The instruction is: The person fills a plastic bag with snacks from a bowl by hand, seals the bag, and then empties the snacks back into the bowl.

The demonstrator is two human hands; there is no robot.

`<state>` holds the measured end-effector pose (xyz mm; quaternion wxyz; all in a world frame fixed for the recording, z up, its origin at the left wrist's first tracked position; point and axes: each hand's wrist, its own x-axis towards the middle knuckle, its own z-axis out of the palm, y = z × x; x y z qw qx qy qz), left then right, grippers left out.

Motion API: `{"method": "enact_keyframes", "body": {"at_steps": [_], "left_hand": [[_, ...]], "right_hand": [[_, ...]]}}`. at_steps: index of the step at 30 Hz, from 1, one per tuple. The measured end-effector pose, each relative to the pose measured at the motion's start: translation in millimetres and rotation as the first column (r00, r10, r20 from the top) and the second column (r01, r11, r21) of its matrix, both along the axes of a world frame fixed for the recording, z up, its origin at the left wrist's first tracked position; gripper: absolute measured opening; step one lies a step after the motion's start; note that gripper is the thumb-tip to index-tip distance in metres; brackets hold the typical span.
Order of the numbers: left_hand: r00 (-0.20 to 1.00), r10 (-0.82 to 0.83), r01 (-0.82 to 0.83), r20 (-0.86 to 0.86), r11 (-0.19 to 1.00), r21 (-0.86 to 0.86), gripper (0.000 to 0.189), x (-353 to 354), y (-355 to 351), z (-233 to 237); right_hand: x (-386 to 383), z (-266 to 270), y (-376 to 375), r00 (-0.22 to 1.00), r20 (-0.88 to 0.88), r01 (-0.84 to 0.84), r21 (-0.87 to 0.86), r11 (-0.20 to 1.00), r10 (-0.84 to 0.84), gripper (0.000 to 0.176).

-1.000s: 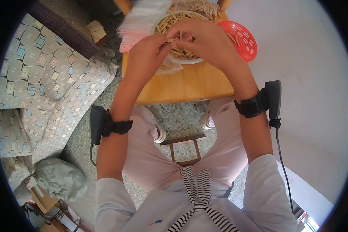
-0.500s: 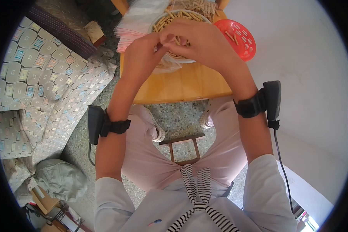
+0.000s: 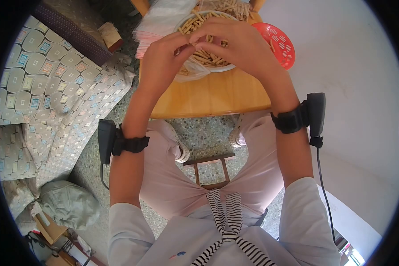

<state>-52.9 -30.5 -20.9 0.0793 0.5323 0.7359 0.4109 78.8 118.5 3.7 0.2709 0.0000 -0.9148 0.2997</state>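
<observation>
Over the near part of a white bowl (image 3: pixel 226 68) full of short tan sticks (image 3: pixel 204 56), my left hand (image 3: pixel 163 55) and my right hand (image 3: pixel 232 42) meet at the fingertips. Both hands have their fingers pinched together. What lies between the fingertips is too small and hidden to name. Beneath my left hand is a clear plastic bag (image 3: pixel 195 70) with some tan sticks in it. To the right of my right hand sits a red perforated basket (image 3: pixel 284 45) with a few sticks inside.
The wooden chair seat (image 3: pixel 208 95) carries everything. Flat clear bags with pink edges (image 3: pixel 148 37) are stacked at its left, and another bag of sticks (image 3: pixel 228 8) lies behind the bowl. Patterned cloth (image 3: pixel 53 84) hangs at left; a white wall (image 3: pixel 350 88) stands at right.
My right hand has risen slightly and shifted right, uncovering more sticks in the bowl. The fingertips of both hands remain close together.
</observation>
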Motion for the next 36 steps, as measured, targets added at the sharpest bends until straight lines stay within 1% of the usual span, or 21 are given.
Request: {"method": "enact_keyframes", "body": {"at_steps": [3,5,9,11,12,13,14,16,17,20,22,26,27,28,29,30,31,32,34,35,36], "left_hand": [[0.999,-0.031,0.032,0.037,0.999,-0.008,0.017,-2.3,0.5,-1.0],[0.997,-0.044,0.044,0.058,0.999,-0.007,0.018,-3.1,1.3,-3.4],[0.995,-0.056,0.052,0.078,0.997,0.048,0.023,-2.7,3.4,-8.4],[0.994,-0.065,0.06,0.087,0.996,0.064,0.025,-3.0,3.4,-8.7],[0.996,-0.053,0.051,0.073,0.998,0.024,0.019,-3.1,2.9,-6.5],[0.997,-0.042,0.043,0.058,0.999,-0.017,0.017,-3.2,2.4,-4.4],[0.997,-0.042,0.043,0.058,0.999,-0.018,0.017,-2.4,2.0,-2.4],[0.992,-0.011,0.015,0.127,0.999,-0.03,0.017,1.1,1.4,3.9],[0.992,-0.01,0.014,0.126,0.999,-0.03,0.017,0.6,1.5,2.6],[0.986,-0.025,0.025,0.167,1.0,0.001,0.018,-1.9,3.0,-3.2],[0.99,-0.035,0.03,0.139,0.999,0.037,0.028,-2.5,2.8,-3.8],[0.989,-0.013,0.005,0.149,0.999,0.05,0.03,-0.4,2.5,-3.3],[0.98,-0.015,0.013,0.198,1.0,0.015,0.031,-1.5,2.1,-1.6],[0.969,-0.017,0.022,0.247,1.0,-0.02,0.033,-2.9,1.4,-0.2],[0.969,-0.016,0.021,0.246,1.0,-0.019,0.033,-4.7,0.5,0.9],[0.974,-0.032,0.05,0.223,0.996,-0.073,0.035,-7.3,-0.1,1.9],[0.978,-0.05,0.077,0.201,0.989,-0.127,0.037,-10.2,-0.8,2.2],[0.978,-0.05,0.077,0.201,0.989,-0.126,0.037,-13.8,-1.6,-0.9],[0.947,-0.129,0.152,0.293,0.987,-0.057,0.038,-20.0,-3.2,-9.3],[0.948,-0.129,0.151,0.292,0.987,-0.055,0.038,-23.1,-4.3,-13.5],[0.932,-0.129,0.147,0.339,0.989,-0.027,0.037,-24.3,-5.0,-13.9]], "right_hand": [[0.0,0.4,1.1,0.999,0.022,-0.034,-0.02,0.999,0.034,0.015],[0.3,1.6,0.5,0.999,0.013,-0.042,0.025,0.999,0.041,0.016],[1.8,1.7,-0.2,0.998,0.048,-0.043,0.048,0.998,0.04,0.019],[1.1,0.9,-1.3,1.0,-0.004,-0.007,0.081,0.997,0.007,0.016],[0.7,0.0,-1.5,1.0,-0.004,-0.007,0.08,0.997,0.008,0.016],[0.2,-0.8,-1.5,0.999,-0.043,0.009,0.097,0.995,-0.005,0.015],[-0.1,-1.5,-1.5,0.996,-0.082,0.027,0.114,0.993,-0.017,0.015],[0.1,-0.4,-3.0,0.995,-0.097,0.046,0.087,0.995,-0.038,0.015],[0.5,0.3,-3.8,0.992,-0.111,0.066,0.06,0.996,-0.059,0.014],[1.4,4.1,-5.0,0.994,-0.084,0.073,0.09,0.993,-0.065,0.014],[0.9,2.7,-5.5,0.993,-0.089,0.083,0.091,0.992,-0.075,0.014],[0.4,3.1,-6.2,0.99,-0.107,0.105,0.098,0.99,-0.095,0.014],[0.4,3.3,-6.0,0.99,-0.107,0.104,0.099,0.99,-0.094,0.014],[0.5,3.5,-5.8,0.99,-0.109,0.1,0.075,0.992,-0.091,0.014],[0.7,3.7,-5.6,0.99,-0.111,0.096,0.052,0.994,-0.09,0.015],[1.1,4.8,-4.8,0.99,-0.111,0.096,0.052,0.994,-0.089,0.015],[1.5,6.6,-3.8,0.991,-0.09,0.102,-0.002,0.995,-0.102,0.016],[2.0,7.8,-2.8,0.991,-0.069,0.11,-0.056,0.992,-0.114,0.017],[1.0,6.5,2.4,0.991,-0.093,0.092,-0.079,0.993,-0.099,0.017],[1.1,5.8,4.8,0.99,-0.116,0.074,-0.102,0.992,-0.086,0.017],[2.6,6.1,5.7,0.99,-0.117,0.073,-0.101,0.992,-0.085,0.017]]}}
